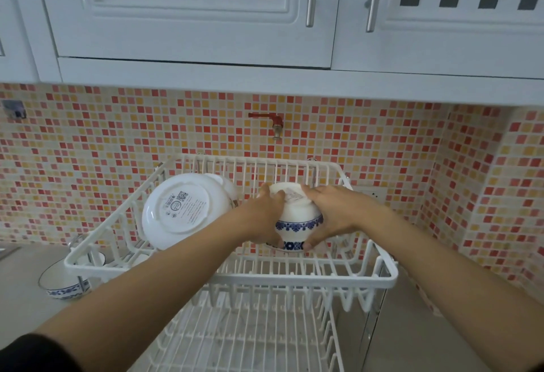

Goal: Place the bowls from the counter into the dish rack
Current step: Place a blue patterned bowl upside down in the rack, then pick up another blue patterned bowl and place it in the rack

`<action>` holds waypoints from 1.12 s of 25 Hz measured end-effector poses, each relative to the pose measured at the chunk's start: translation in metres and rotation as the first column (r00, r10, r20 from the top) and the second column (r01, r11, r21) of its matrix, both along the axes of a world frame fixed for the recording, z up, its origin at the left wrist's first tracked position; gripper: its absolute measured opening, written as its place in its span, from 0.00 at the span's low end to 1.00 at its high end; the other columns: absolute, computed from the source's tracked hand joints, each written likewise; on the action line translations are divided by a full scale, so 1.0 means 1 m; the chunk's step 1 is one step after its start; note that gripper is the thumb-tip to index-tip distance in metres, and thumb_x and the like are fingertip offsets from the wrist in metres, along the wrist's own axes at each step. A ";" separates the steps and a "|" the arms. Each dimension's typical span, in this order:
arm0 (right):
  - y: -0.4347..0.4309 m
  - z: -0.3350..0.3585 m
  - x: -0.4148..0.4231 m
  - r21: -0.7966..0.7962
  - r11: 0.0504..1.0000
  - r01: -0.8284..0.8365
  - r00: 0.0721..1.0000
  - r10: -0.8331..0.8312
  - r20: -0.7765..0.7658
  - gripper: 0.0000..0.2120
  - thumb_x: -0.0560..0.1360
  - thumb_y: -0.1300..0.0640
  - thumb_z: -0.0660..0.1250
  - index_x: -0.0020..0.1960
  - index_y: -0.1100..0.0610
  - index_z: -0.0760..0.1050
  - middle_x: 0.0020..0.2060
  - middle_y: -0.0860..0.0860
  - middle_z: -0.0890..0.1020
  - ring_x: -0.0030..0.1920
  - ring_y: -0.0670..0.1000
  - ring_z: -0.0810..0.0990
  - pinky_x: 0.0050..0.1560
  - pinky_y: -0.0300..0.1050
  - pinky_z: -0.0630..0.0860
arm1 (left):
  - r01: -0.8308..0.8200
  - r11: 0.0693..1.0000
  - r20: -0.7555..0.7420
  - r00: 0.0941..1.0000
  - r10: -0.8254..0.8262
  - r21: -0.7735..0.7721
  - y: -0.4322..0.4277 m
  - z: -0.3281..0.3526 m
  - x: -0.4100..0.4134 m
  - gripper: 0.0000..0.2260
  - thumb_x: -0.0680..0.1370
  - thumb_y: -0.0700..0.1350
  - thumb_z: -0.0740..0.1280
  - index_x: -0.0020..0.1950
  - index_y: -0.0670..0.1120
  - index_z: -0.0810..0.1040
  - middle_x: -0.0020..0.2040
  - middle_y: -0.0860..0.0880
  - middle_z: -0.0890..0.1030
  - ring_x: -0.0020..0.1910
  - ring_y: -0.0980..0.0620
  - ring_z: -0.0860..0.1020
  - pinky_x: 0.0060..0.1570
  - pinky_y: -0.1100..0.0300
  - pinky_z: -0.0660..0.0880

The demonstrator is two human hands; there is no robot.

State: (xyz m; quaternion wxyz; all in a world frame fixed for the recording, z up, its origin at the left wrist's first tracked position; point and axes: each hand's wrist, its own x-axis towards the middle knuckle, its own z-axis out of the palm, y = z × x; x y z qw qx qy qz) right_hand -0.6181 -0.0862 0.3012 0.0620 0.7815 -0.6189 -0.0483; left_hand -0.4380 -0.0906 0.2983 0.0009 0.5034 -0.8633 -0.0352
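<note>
A white two-tier wire dish rack [382, 279] stands on the counter. Inside its upper tier, my left hand [262, 218] and my right hand [335, 212] both grip a white bowl with a blue flower band [298, 218], held upside down with its foot toward the wall. To its left, a large white bowl [179, 210] leans on edge in the same tier, base facing me. Another blue-patterned bowl [63, 282] sits upright on the counter left of the rack, partly behind the rack's corner.
The rack's lower tier [250, 339] is bare wire. A red tap [272, 121] sticks out of the mosaic-tiled wall above the rack. White cabinets [206, 18] hang overhead. Grey counter [17, 298] extends to the left and right of the rack.
</note>
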 end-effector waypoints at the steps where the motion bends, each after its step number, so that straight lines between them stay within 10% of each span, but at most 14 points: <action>1: 0.000 -0.001 0.000 -0.009 1.000 0.004 1.000 -0.004 0.000 0.64 0.51 0.22 0.67 0.77 0.51 0.47 0.68 0.53 0.70 0.66 0.55 0.70 0.61 0.55 0.74 | 0.002 1.000 -0.003 1.000 -0.002 0.000 0.000 0.000 0.000 0.47 0.72 0.51 0.72 0.78 0.47 0.42 0.78 0.40 0.38 0.74 0.37 0.61 0.68 0.50 0.69; 9: 0.014 0.020 -0.003 0.033 0.999 0.017 0.993 -0.021 0.116 0.57 0.59 0.28 0.69 0.78 0.49 0.46 0.77 0.47 0.54 0.77 0.52 0.56 0.73 0.56 0.61 | 0.003 0.999 -0.004 1.000 -0.003 0.036 0.004 0.004 0.000 0.46 0.73 0.47 0.71 0.78 0.46 0.40 0.78 0.41 0.37 0.77 0.38 0.55 0.73 0.47 0.62; 15: 0.042 0.050 0.024 -0.168 0.984 0.052 0.992 -0.031 0.126 0.37 0.76 0.37 0.56 0.78 0.52 0.46 0.78 0.49 0.50 0.77 0.49 0.52 0.77 0.52 0.53 | 0.038 0.981 -0.318 0.943 -0.098 -0.190 0.032 0.049 0.037 0.28 0.81 0.35 0.56 0.79 0.42 0.49 0.79 0.44 0.51 0.78 0.46 0.55 0.74 0.53 0.56; 28: 0.069 0.014 0.356 -0.331 0.944 0.000 0.919 0.131 0.373 0.26 0.82 0.49 0.50 0.77 0.57 0.51 0.78 0.52 0.54 0.77 0.51 0.52 0.75 0.47 0.51 | -0.161 0.979 -0.395 0.914 0.099 -0.128 0.057 0.024 0.364 0.23 0.83 0.48 0.51 0.77 0.42 0.56 0.72 0.40 0.70 0.66 0.43 0.73 0.63 0.53 0.70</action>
